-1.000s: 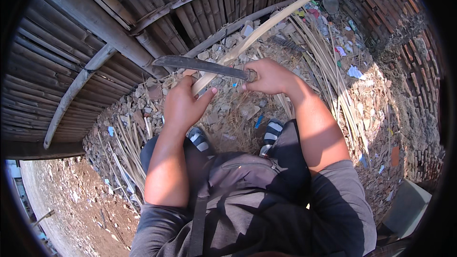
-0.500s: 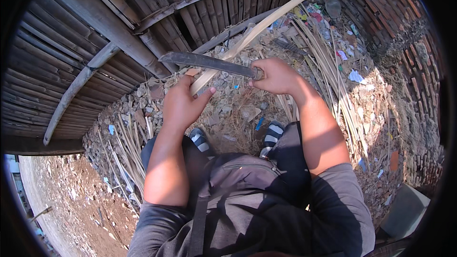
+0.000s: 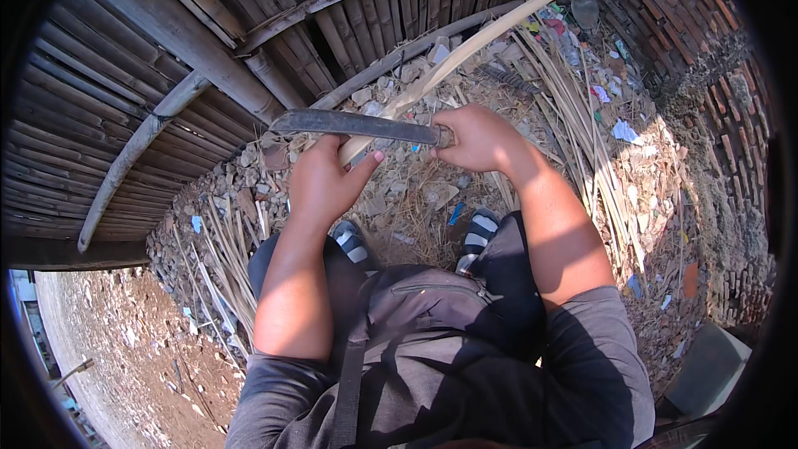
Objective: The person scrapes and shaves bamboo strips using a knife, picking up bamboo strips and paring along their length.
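Observation:
My right hand is closed round the short handle of a machete. Its dark, broad blade points left and lies across a long pale bamboo strip. Near the strip's lower end, my left hand grips it, with the thumb stretched along the near side and the other fingers partly hidden behind the blade. From there the strip slants up and away to the right, its far end close to the brick wall. The blade crosses just above my left hand; whether it touches the fingers cannot be told.
A bamboo slat wall stands at the left and ahead, a brick wall at the right. Bundles of split strips lie right and left of my feet. Rubble and litter cover the ground. A grey block-like object sits at the lower right.
The machete has come slightly nearer and to the left along the strip, its blade now more level. The strip's far end has shifted a little right and down.

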Demonstrator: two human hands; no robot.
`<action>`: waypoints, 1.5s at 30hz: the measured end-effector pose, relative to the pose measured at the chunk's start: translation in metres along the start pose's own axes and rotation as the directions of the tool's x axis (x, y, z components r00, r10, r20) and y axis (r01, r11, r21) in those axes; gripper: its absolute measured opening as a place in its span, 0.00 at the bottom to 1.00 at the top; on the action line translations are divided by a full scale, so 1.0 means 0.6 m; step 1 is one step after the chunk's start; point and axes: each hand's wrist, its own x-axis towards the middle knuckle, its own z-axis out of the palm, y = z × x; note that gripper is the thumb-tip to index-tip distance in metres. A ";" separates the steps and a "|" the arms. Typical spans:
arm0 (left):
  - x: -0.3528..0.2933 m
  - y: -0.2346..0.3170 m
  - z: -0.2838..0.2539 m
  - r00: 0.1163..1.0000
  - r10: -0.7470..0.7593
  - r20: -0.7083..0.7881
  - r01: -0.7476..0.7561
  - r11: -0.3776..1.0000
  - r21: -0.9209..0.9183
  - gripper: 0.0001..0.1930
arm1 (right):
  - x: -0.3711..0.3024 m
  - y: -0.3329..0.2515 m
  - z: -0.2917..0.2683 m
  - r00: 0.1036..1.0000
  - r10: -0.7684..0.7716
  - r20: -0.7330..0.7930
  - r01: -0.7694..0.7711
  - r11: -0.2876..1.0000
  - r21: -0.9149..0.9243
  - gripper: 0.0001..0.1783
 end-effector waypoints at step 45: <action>-0.317 -0.191 -0.233 0.819 -0.069 -0.569 0.241 0.942 0.233 0.17 | -0.075 0.283 -0.026 0.622 0.773 -0.125 0.210 -0.010 0.978 0.08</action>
